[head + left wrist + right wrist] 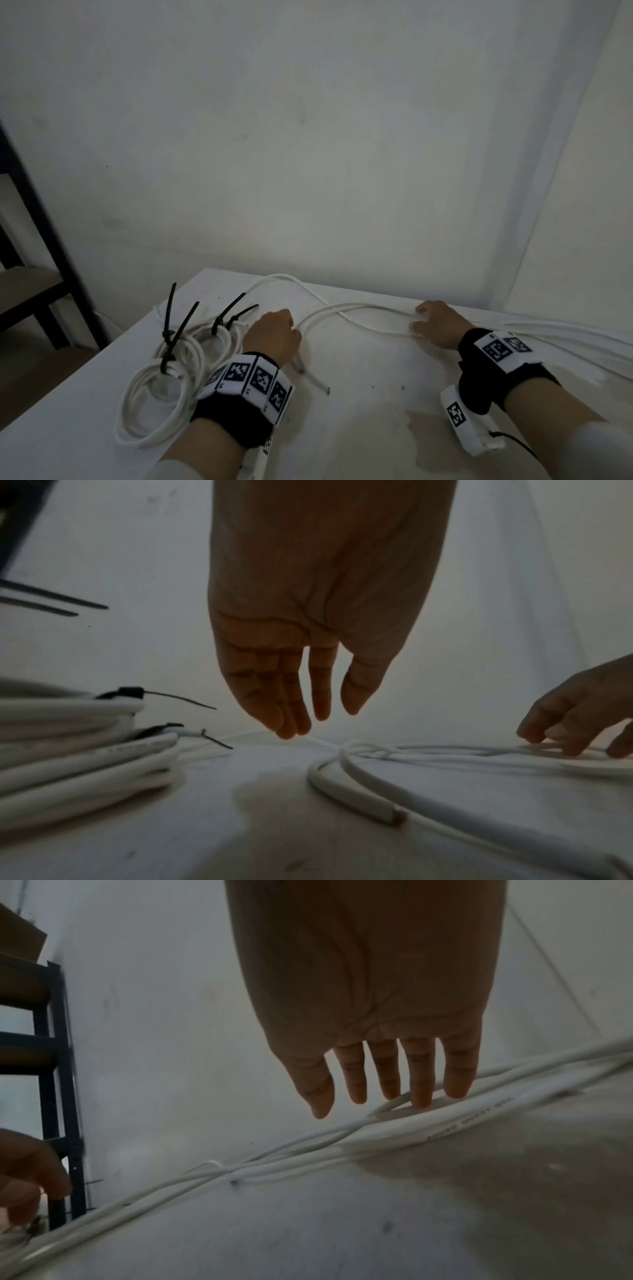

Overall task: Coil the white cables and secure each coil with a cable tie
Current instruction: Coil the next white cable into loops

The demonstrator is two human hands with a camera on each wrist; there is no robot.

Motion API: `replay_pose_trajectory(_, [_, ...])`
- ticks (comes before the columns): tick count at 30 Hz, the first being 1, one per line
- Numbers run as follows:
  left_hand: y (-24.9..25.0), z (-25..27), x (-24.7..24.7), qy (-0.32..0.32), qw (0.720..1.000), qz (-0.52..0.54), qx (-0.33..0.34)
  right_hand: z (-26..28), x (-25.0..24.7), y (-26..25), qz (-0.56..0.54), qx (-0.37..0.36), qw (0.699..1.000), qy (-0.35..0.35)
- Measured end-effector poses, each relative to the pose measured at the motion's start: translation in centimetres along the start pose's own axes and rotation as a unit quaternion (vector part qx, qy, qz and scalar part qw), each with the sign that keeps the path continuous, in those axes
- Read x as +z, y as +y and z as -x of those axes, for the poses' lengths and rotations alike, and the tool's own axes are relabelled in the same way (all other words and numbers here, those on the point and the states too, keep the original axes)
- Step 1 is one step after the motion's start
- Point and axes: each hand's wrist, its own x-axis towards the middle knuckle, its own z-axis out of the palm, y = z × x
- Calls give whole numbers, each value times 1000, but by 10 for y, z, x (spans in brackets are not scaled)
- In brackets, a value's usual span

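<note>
**Two coils tied, loose cable next on the table**

Head view: the left hand (274, 334) and right hand (440, 323) hover low over a loose white cable (359, 313) that loops across the far half of the white table (376, 428) and trails off to the right. Beside the left wrist lie two finished coils (161, 387), each cinched with black ties (180, 325) whose tails stick up. From this angle the left fingers are hidden behind the knuckles; the right fingers curl down to the strands.

Left wrist view: the left hand's fingers (291, 696) hang straight and together, tips just above the cable, holding nothing. A cut end (397, 818) lies near, bare conductor showing. The coils are stacked at the left edge.

Right wrist view: the right hand's fingers (421, 1074) are spread and nearly straight, the tips touching or just short of the strands; the dim light makes it hard to say which. None of them closes round anything.

The cable looks light but springy, its round jacket smooth and holding its own curve, so loops will likely want to open out. A sound grip would be near the cut end with the left hand, the right feeding slack, each turn pinched until a tie is on.
</note>
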Motion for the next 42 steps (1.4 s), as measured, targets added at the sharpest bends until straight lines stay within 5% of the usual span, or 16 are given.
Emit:
replay_pose_trajectory(6, [7,-30,23,-91,992,-75,-45,-22,1,13,103,1,994,-21])
replay_pose_trajectory(13, [5,-35,25,-82,987,-129,-40,-8,-11,16,153,-35,987,34])
replay_pose_trajectory(21, [5,-20,20,-52,998,-27,-30,35,-53,17,-56,-138,969,196])
replay_pose_trajectory(26, [11,-7,8,63,996,70,0,57,-72,25,-102,-145,959,222])
replay_pose_trajectory(32, [24,18,-11,110,942,305,85,74,-61,34,-67,-125,980,141])
replay_pose_trajectory(37, [51,60,-35,153,901,349,205,84,-37,35,-3,-116,992,56])
replay_pose_trajectory(42, [75,79,-64,206,870,393,213,100,-32,26,-105,-150,982,48])
